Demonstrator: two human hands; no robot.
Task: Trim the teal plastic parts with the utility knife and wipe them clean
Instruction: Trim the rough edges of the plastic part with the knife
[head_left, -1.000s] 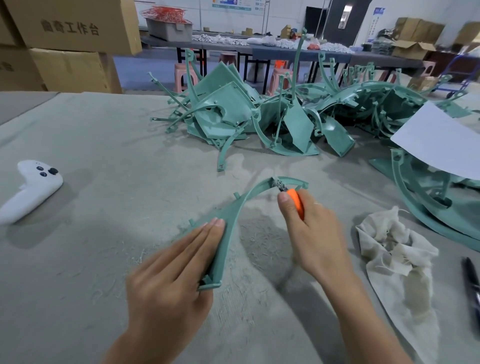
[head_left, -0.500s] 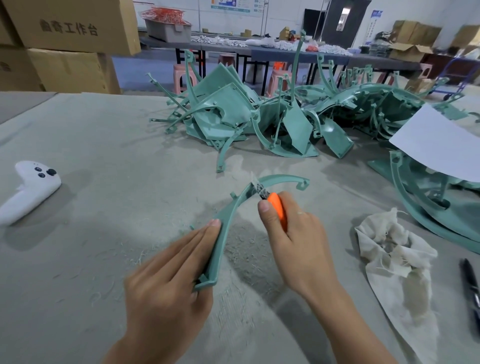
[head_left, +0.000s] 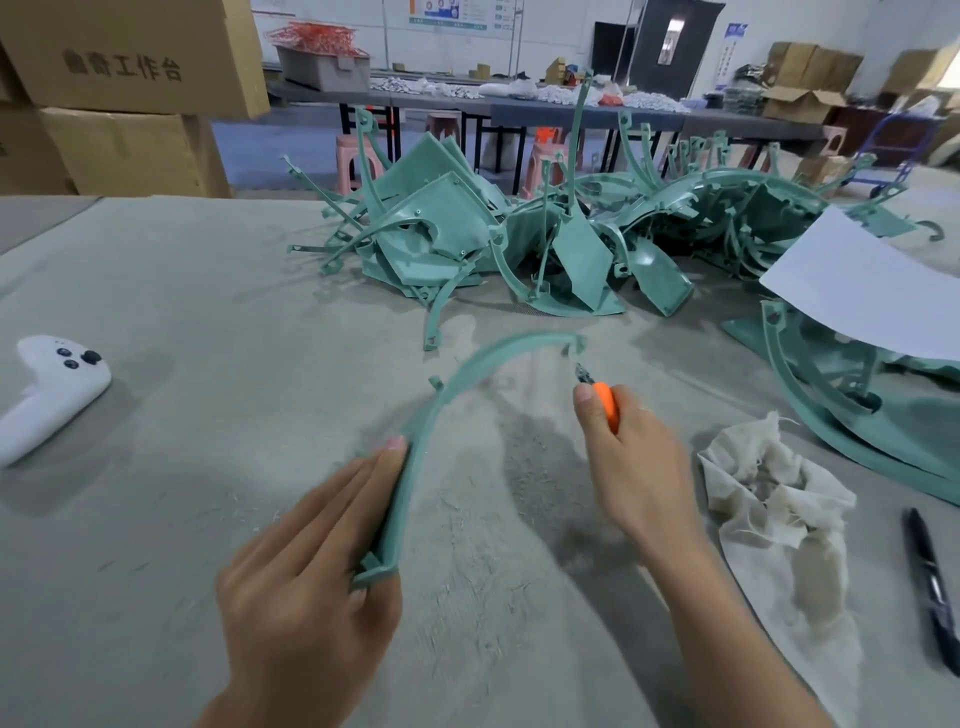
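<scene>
L hand (head_left: 306, 566): holds strip's (head_left: 519, 343) near end.
R hand (head_left: 636, 462): holds knife (head_left: 607, 405), tip just off far edge.
Gap: table (head_left: 208, 312) btwn hands.

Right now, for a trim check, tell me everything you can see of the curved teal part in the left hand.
The curved teal part is a thin teal plastic arc with a small tab on its outer edge, a hooked far end and a flanged near end. It is held on edge over the grey table. The left hand grips its near end, fingers laid along the outside. The utility knife points at the hook from just below, apparently apart.
</scene>
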